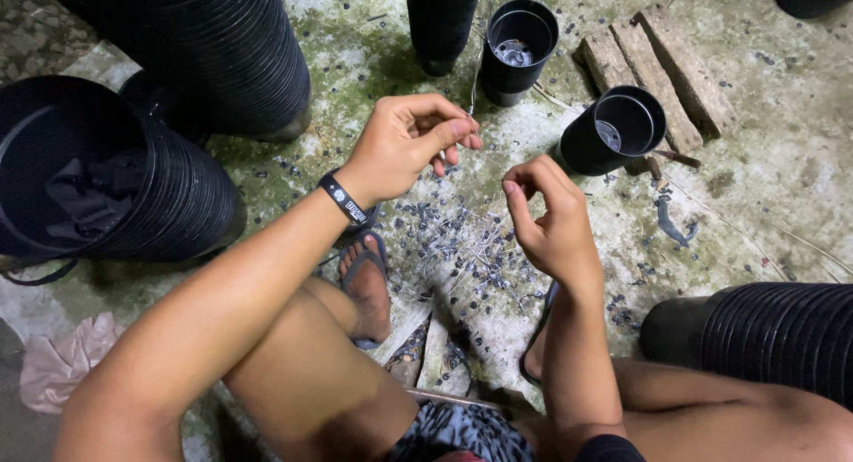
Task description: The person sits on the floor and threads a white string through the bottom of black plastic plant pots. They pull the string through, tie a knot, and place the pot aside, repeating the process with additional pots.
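My left hand [410,142] is raised over the concrete floor with thumb and forefinger pinched on a thin wire [474,87] that runs up toward the black pots. My right hand [549,220] hangs just to the right and lower, fingers curled; what it pinches is too small to tell. A dark wristband [345,199] circles my left wrist. Below both hands lies a scatter of small dark round bits and thin wire pieces [462,249] on the floor.
Stacks of black plastic pots lie at the left [133,187], top left [222,53] and lower right [773,333]. Two single black pots [520,44] [613,129] stand ahead beside wooden planks [657,62]. My sandalled foot [366,284] and bare knees fill the foreground.
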